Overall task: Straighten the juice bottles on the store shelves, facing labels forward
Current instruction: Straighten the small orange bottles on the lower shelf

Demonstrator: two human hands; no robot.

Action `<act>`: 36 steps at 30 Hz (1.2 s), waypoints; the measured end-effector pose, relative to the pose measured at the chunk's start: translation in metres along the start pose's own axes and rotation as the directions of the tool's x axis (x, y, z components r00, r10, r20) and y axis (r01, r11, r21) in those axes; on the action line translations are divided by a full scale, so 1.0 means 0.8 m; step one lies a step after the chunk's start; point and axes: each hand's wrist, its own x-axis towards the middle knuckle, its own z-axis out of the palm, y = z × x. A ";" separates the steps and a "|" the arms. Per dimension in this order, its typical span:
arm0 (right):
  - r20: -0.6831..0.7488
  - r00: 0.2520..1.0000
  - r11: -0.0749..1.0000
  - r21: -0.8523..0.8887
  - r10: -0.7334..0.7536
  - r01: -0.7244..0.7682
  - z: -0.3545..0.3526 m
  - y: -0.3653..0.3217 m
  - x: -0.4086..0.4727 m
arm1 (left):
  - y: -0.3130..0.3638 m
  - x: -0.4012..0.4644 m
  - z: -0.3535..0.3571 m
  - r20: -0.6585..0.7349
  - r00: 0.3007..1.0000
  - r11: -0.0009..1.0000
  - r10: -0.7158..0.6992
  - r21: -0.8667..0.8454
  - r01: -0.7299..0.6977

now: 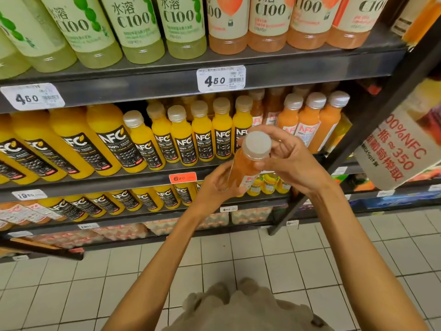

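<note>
I hold a small orange juice bottle (245, 163) with a grey cap in front of the middle shelf, tilted toward me, its white label mostly hidden. My left hand (218, 185) grips the lower body of the bottle. My right hand (288, 158) curls around its neck just under the cap. Behind it stand yellow NFC bottles (202, 139) with black labels facing forward, and orange NFC bottles (307, 125) with white labels. There is a gap in the row behind my hands.
The upper shelf (167, 82) carries green and pink C100 bottles with price tags on its edge. Large yellow NFC bottles (71, 144) fill the left. A dark shelf post (353, 144) slants at the right beside a hanging sign (396, 151). Tiled floor lies below.
</note>
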 end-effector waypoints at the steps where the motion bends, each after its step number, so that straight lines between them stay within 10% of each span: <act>1: -0.003 1.000 1.000 -0.006 -0.002 0.002 -0.002 -0.002 0.000 | 0.000 0.001 0.002 -0.006 1.000 1.000 0.007 -0.008 -0.007; 11: -0.417 0.909 0.961 -0.242 0.019 -0.132 -0.044 0.012 0.030 | -0.026 0.009 0.041 -0.065 0.989 0.991 -0.134 -0.013 0.134; 19: -0.444 0.884 0.905 -0.421 -0.146 -0.061 -0.064 0.032 0.056 | -0.031 0.104 0.055 -0.340 0.902 0.944 -0.266 0.097 0.315; 28: -0.459 0.867 0.866 -0.495 -0.196 -0.066 -0.093 0.054 0.074 | -0.026 0.146 0.075 -0.237 0.838 0.848 -0.492 -0.349 0.399; 36: -0.182 0.858 0.226 -0.971 -0.481 -0.079 -0.107 0.047 0.085 | -0.030 0.162 0.078 -0.303 0.824 0.855 -0.480 -0.373 0.361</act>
